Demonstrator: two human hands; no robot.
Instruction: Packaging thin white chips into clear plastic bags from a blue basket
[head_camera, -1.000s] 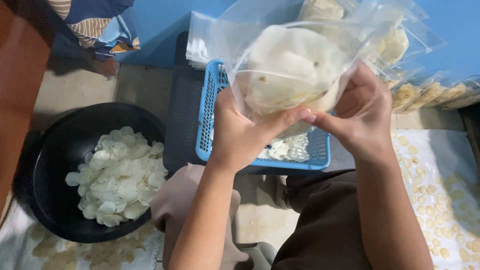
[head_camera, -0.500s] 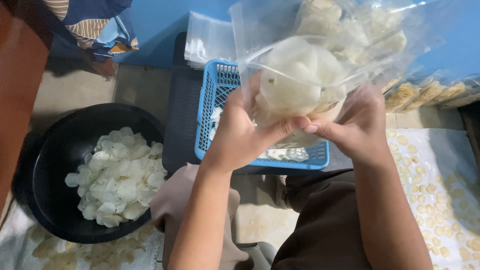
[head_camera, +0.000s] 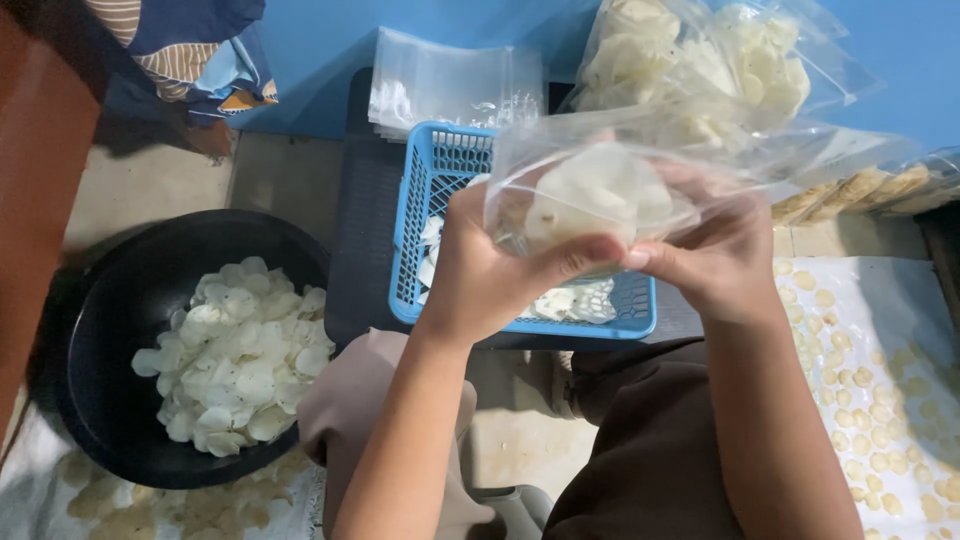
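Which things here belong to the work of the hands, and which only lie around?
In the work:
- left hand and right hand, both gripping the clear bag of white chips
- blue basket beneath it

Lying around:
- black bowl of chips
- stack of empty bags
- filled bags
- striped cloth

Home snack-packing spot, worked from the floor. Marked by a black basin (head_camera: 120, 330) of white chips (head_camera: 235, 355), stacked empty bags (head_camera: 445, 85), filled bags (head_camera: 700, 60) against a blue wall (head_camera: 320, 50).
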